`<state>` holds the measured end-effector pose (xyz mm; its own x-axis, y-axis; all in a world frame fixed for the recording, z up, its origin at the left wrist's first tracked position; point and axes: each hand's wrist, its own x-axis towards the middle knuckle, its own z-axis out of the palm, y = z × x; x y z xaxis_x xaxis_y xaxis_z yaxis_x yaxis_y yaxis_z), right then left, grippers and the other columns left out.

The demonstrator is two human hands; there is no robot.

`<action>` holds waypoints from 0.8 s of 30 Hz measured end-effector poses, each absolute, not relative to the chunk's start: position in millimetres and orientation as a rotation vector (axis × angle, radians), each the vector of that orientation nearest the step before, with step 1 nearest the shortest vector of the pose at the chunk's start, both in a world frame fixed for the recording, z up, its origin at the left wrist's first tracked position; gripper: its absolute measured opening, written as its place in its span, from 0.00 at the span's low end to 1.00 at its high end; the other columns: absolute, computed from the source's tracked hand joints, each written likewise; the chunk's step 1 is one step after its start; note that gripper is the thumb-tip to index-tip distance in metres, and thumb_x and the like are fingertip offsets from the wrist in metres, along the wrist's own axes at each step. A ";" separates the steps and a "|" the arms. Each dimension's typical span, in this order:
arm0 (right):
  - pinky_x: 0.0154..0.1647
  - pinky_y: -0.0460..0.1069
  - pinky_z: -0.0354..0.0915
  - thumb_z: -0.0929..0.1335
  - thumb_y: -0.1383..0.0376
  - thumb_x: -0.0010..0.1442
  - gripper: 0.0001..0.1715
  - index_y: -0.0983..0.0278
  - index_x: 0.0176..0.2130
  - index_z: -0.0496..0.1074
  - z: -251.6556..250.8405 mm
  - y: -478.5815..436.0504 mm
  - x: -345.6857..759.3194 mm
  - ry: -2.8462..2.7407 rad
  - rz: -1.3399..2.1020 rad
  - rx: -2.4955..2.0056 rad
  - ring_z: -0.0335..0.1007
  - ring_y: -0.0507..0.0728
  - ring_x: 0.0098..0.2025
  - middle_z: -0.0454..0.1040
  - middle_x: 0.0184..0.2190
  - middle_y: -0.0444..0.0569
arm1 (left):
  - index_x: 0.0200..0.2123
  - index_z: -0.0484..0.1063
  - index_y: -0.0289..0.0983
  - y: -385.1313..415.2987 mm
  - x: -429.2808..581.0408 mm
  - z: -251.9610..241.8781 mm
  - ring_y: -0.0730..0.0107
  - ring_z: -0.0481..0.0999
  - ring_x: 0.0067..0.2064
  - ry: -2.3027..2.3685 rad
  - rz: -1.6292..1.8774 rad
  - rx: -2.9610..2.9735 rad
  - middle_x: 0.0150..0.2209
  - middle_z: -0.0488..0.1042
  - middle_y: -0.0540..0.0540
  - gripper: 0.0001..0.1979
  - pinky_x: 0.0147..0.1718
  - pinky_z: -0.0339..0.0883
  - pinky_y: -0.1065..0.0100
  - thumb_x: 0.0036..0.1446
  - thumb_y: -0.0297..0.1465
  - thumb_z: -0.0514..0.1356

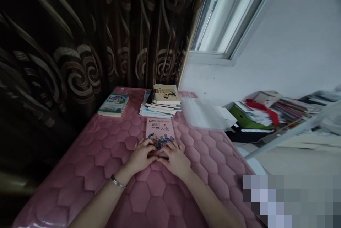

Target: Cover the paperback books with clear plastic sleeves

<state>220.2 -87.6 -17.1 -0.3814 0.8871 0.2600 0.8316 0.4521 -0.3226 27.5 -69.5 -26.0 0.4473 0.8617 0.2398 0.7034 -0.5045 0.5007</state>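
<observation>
A pink book (160, 127) with Chinese lettering and cartoon figures on its cover lies on the quilted pink mattress (149, 189). My left hand (142, 155) is closed round its near left corner, with a bracelet (118, 181) on that wrist. The near right corner is in the grip of my right hand (174, 158). Both thumbs almost meet at the book's near edge, and my fingers cover part of the picture. Just beyond it stands a stack of books (162, 103) with a cream book (167, 94) on top.
A green-covered book (114, 104) lies at the far left. Right of the stack is a whitish, see-through sheet or bag (201, 112). A dark patterned curtain (128, 32) hangs behind the mattress. Papers and a green box (243, 117) sit beyond its right side, near a pale slanting bar (287, 132).
</observation>
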 end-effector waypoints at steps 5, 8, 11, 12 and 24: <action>0.50 0.56 0.57 0.74 0.58 0.53 0.11 0.59 0.35 0.74 -21.4 -79.2 240.3 -2.247 0.307 -1.468 0.63 0.62 0.50 0.72 0.42 0.49 | 0.39 0.77 0.44 -65.3 14.8 -20.4 0.60 0.68 0.53 1.340 0.643 2.357 0.47 0.72 0.47 0.11 0.54 0.57 0.57 0.50 0.32 0.67; 0.50 0.56 0.58 0.75 0.59 0.50 0.11 0.58 0.36 0.75 -20.2 -73.5 263.0 -2.211 0.436 -1.493 0.64 0.62 0.50 0.73 0.43 0.48 | 0.39 0.77 0.45 -64.0 2.7 -14.3 0.60 0.69 0.52 1.362 0.599 2.332 0.46 0.74 0.49 0.11 0.55 0.55 0.56 0.50 0.32 0.67; 0.50 0.54 0.60 0.75 0.62 0.48 0.13 0.58 0.37 0.76 -18.8 -70.3 281.2 -2.199 0.577 -1.487 0.65 0.60 0.50 0.73 0.44 0.48 | 0.37 0.78 0.45 -64.7 -5.0 -9.7 0.60 0.69 0.53 1.368 0.573 2.291 0.46 0.74 0.49 0.08 0.56 0.54 0.55 0.50 0.32 0.66; 0.50 0.53 0.60 0.75 0.63 0.48 0.14 0.58 0.38 0.76 -18.6 -70.1 284.9 -2.198 0.614 -1.478 0.65 0.60 0.50 0.72 0.45 0.49 | 0.36 0.78 0.45 -65.2 -6.1 -8.9 0.60 0.69 0.53 1.365 0.564 2.282 0.46 0.74 0.49 0.08 0.56 0.54 0.55 0.50 0.31 0.66; 0.53 0.53 0.59 0.67 0.61 0.61 0.08 0.62 0.33 0.74 -4.2 -6.1 248.2 -2.420 0.240 -1.566 0.64 0.59 0.53 0.69 0.51 0.51 | 0.40 0.71 0.38 -74.8 27.6 -7.4 0.65 0.73 0.48 1.743 0.527 2.068 0.45 0.70 0.43 0.07 0.48 0.64 0.67 0.60 0.31 0.56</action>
<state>248.2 -6.1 -4.2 -0.3921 0.9123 0.1180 0.8713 0.4095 -0.2704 27.6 -74.8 -7.4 0.1591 0.9865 0.0385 0.8424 -0.1560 0.5157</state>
